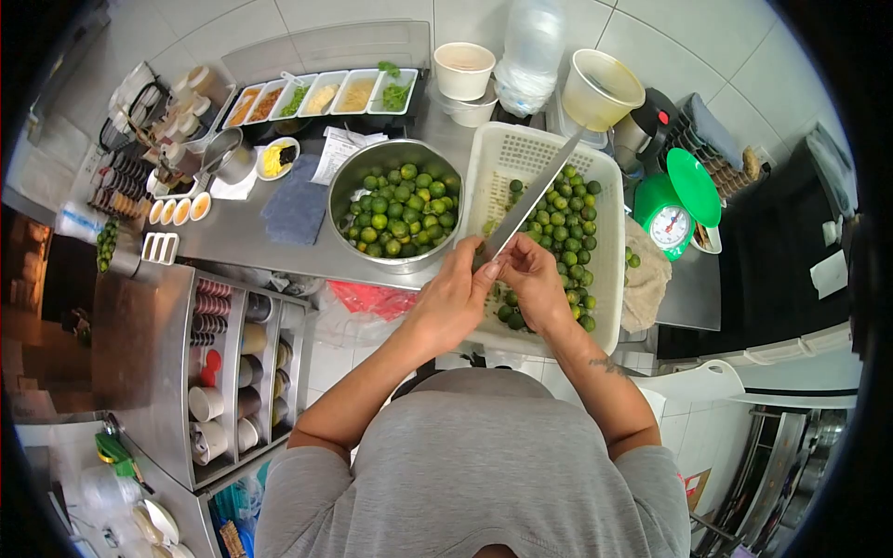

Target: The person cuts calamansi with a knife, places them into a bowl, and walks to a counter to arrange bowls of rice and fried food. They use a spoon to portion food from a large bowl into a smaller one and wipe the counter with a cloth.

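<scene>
Angled above a white basket (510, 141) of limes (564, 223), a long knife (539, 193) points away from the person (474, 428), its near end apparently in the closed grip of the left hand (448, 298). The right hand (535, 279) pinches close beside it (whether around a lime, one cannot tell). A metal bowl (400, 265) stands alongside on the surface (233, 223). Should either grip slip, the knife could nick the right hand.

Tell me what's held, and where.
The left hand grips the knife at its handle end; whether the right hand holds anything cannot be told.
</scene>
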### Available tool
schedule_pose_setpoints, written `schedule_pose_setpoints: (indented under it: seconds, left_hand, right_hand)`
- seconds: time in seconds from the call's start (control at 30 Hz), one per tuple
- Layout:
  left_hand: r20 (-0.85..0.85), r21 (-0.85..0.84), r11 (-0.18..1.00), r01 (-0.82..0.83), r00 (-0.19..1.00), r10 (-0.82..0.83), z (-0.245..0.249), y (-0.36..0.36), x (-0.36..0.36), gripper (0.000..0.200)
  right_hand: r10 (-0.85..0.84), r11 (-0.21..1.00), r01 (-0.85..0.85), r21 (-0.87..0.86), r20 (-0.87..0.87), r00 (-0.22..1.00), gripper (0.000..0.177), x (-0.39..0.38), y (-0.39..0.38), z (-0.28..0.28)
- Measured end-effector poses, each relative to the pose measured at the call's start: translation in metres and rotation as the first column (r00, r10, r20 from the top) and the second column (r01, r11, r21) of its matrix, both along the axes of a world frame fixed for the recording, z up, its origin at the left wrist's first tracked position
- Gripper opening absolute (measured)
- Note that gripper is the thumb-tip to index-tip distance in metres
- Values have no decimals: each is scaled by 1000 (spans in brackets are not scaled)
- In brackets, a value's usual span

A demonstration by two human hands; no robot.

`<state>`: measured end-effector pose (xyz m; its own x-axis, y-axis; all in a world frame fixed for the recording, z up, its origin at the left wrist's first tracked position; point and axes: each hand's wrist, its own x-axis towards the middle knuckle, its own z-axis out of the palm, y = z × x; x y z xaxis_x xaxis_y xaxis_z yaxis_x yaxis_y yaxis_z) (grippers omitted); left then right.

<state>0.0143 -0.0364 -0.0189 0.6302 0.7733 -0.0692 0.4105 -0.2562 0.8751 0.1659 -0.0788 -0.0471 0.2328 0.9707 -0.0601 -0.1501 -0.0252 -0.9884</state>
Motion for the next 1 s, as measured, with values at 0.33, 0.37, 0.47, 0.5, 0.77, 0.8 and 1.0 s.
schedule_pose_setpoints:
  seconds: [0.33,0.37,0.47,0.5,0.77,0.8,1.0]
  left_hand:
    - [48,54,949,-310,950,308,-8,58,-44,61]
    - [52,67,941,-332,943,329,-10,61,-46,63]
    - [90,-8,952,-305,948,304,1,56,-52,64]
    - [99,-48,957,-287,952,291,3,53,-52,64]
    - [347,-362,932,34,932,101,11,29,-35,61]
    - [386,-373,923,95,920,61,11,26,-29,62]
    - [360,-383,907,174,933,-27,8,17,-1,60]
  right_hand:
    - [-79,995,72,65,971,224,25,97,113,-57]
    - [-20,993,119,4,991,134,26,97,119,-59]
    - [123,990,79,-121,992,-25,28,104,137,-80]
    - [108,990,69,-124,974,200,29,103,137,-77]
    - [135,984,-172,-50,-420,897,28,75,69,0]
    - [130,987,-157,-40,-383,915,28,71,62,2]
    - [124,992,-115,50,-273,954,26,55,34,5]
